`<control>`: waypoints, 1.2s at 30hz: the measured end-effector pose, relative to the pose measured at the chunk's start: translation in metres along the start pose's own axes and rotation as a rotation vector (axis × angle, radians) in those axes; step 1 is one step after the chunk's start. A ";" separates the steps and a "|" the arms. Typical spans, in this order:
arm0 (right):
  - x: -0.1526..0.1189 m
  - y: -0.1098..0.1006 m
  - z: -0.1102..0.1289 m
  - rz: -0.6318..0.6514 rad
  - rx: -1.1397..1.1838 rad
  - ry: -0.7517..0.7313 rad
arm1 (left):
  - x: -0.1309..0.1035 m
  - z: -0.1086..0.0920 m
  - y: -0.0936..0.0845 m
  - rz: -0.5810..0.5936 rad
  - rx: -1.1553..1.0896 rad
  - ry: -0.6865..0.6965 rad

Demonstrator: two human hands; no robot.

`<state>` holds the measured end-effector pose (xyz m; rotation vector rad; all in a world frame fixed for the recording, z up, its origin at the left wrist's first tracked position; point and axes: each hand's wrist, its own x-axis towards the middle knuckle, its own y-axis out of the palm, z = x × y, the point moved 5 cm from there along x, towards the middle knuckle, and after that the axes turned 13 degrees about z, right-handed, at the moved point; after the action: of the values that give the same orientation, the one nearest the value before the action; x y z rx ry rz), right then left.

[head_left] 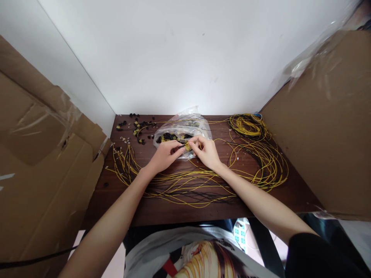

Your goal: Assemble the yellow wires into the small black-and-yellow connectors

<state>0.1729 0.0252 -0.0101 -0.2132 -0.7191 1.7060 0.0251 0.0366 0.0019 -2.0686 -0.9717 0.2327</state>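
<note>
Both hands meet over the front of a clear plastic bag (207, 129) that holds black and yellow connectors (169, 137). Fingers and thumb of my left hand (166, 156) are pinched on the black end of a small part. My right hand (205, 151) pinches a yellow wire beside a small yellow connector (188, 146) between the fingertips. Long yellow and black wires (188, 179) run across the table beneath my wrists. The exact joint between wire and connector is too small to make out.
A wire coil (247, 125) lies at the back right of the brown table (174, 218), with loose wire loops in front. Loose black and yellow connectors (142, 125) are scattered at the back left. Cardboard sheets (327, 127) stand on both sides, and a white wall (174, 58) behind.
</note>
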 end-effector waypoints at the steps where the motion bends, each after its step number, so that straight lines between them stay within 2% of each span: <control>1: 0.000 -0.001 0.000 -0.009 0.004 0.003 | 0.000 0.000 0.000 0.000 -0.002 -0.001; 8: 0.001 -0.003 0.001 -0.030 -0.010 0.003 | 0.000 0.001 -0.001 -0.023 -0.036 -0.031; 16: 0.000 -0.002 0.001 -0.046 -0.010 0.007 | -0.002 0.013 -0.001 -0.097 -0.192 -0.068; 23: 0.001 -0.004 -0.001 -0.066 -0.026 0.006 | -0.002 0.011 -0.001 -0.083 -0.237 -0.071; 36: -0.001 0.004 -0.002 0.042 -0.107 -0.021 | -0.002 0.013 -0.003 -0.150 -0.247 -0.063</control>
<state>0.1712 0.0245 -0.0143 -0.2868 -0.8279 1.7130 0.0162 0.0437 -0.0045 -2.2072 -1.2408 0.1042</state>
